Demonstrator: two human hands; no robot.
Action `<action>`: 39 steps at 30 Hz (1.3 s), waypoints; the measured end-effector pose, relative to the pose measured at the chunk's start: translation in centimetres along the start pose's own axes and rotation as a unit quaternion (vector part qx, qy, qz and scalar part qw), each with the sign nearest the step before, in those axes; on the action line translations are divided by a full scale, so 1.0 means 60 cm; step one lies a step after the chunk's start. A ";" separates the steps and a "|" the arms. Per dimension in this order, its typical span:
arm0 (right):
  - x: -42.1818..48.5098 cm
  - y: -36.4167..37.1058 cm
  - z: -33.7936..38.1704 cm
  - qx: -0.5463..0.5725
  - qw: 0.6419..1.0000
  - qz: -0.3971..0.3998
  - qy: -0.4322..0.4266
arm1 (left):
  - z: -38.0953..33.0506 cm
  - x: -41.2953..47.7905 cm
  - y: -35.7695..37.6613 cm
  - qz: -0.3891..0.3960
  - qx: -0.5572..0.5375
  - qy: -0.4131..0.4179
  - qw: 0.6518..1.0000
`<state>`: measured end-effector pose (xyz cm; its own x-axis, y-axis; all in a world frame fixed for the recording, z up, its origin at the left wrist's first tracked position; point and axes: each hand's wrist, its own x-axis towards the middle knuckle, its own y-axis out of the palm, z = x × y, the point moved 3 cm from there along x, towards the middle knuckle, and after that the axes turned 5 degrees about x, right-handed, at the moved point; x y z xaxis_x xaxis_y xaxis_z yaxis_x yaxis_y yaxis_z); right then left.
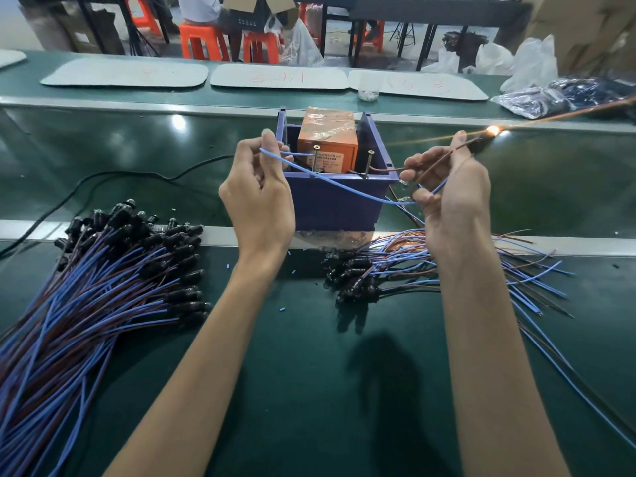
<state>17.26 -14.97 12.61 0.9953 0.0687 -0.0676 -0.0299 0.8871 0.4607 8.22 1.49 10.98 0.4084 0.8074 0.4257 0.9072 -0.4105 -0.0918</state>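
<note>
My left hand [258, 197] pinches a blue wire [340, 187], whose bare end touches a screw [315, 158] on the orange box [327, 146]. That box sits inside a blue open bin [337, 201]. My right hand [447, 197] grips the same lamp's brown wire [437, 165], whose end reaches a second screw [370, 161]. The small black lamp [490, 131] held at my right fingertips glows bright orange.
A large bundle of blue and brown wired lamps [113, 270] lies at the left on the green bench. A smaller pile [395, 266] lies under my right wrist. A black cable [113, 177] runs off to the left. White mats [278, 79] and bags [537, 101] lie across the far side.
</note>
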 end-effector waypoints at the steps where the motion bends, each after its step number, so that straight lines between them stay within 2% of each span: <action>1: 0.000 0.000 0.000 0.001 1.000 0.000 0.001 | 0.000 0.000 0.001 0.002 -0.003 -0.003 1.000; 39: -0.001 0.003 -0.003 -0.008 1.000 0.001 -0.005 | -0.003 0.004 -0.005 0.009 -0.026 -0.013 1.000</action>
<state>17.16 -14.71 12.52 0.9962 0.0662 -0.0574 -0.0337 0.8939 0.4470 8.00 1.73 11.30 0.4285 0.8098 0.4008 0.8931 -0.4469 -0.0519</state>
